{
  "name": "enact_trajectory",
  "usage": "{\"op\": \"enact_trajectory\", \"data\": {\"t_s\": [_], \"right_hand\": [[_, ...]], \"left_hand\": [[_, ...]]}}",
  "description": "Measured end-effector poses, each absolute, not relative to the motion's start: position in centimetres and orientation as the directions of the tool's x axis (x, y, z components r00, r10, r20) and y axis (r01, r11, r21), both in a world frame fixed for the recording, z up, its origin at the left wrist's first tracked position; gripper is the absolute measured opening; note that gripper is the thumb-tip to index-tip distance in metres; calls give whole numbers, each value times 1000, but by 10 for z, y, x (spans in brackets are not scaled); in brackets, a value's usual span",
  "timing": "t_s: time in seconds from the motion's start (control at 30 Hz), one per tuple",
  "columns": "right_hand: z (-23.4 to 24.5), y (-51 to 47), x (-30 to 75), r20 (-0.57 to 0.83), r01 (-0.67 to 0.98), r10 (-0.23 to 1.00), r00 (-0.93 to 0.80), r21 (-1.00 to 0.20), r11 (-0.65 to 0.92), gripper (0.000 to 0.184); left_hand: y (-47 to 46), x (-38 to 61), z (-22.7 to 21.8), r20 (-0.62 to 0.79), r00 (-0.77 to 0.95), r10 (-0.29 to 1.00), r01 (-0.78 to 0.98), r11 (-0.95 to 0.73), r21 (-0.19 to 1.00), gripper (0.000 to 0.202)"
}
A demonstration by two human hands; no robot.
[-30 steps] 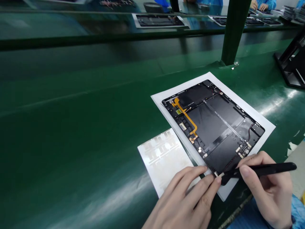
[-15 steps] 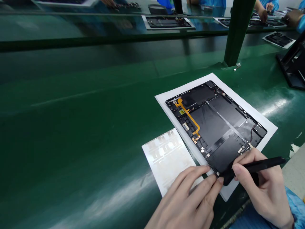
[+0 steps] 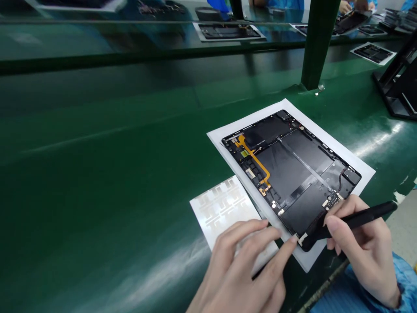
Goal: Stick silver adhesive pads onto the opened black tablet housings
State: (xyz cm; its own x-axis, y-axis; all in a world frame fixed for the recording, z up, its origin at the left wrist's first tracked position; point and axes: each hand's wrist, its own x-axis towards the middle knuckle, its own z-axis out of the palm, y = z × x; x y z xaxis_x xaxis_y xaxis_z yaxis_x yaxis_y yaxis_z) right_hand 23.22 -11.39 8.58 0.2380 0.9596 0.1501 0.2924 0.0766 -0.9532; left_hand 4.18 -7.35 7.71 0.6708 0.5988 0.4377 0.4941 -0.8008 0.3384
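An opened tablet (image 3: pixel 293 169) with black internals and an orange flex cable lies on a white sheet (image 3: pixel 361 167) on the green belt. My right hand (image 3: pixel 361 248) grips a black stylus-like tool (image 3: pixel 355 221), its tip at the tablet's near corner. My left hand (image 3: pixel 247 269) rests with fingers stretched flat over a sticker sheet (image 3: pixel 221 206), its forefinger tip touching a small pale tab at that same corner.
A green post (image 3: pixel 317 43) rises behind the tablet. A black stand (image 3: pixel 397 87) sits at the far right. Further tablets on white sheets (image 3: pixel 228 31) lie along the far side, where other people in blue sleeves work.
My left fingers have spread and drawn back a little over the sticker sheet. The tool's tip stays at the tablet's near corner, where a pale tab shows again.
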Motion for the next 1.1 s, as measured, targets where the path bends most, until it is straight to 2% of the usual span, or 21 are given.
{"op": "enact_trajectory", "data": {"t_s": [0.2, 0.5, 0.67, 0.77, 0.93, 1.1], "right_hand": [[82, -114, 232, 72, 330, 982, 177, -944, 10, 27], [82, -112, 231, 52, 376, 973, 226, -926, -38, 30], [80, -117, 231, 234, 376, 966, 107, -909, 179, 13], [79, -119, 234, 300, 360, 954, 19, -892, 273, 12], [77, -117, 237, 280, 314, 960, 2, -912, 265, 10], [81, -112, 241, 262, 344, 964, -44, -902, 261, 10]], "left_hand": [[-73, 42, 79, 456, 673, 583, 493, -812, 312, 36], [-68, 38, 76, 416, 728, 545, 464, -838, 286, 34], [-63, 41, 83, 382, 786, 486, 371, -866, 336, 30], [-61, 45, 89, 363, 808, 465, 308, -857, 413, 30], [-59, 43, 85, 385, 814, 435, 263, -867, 424, 31], [-54, 39, 72, 496, 794, 352, 202, -922, 330, 32]]}}
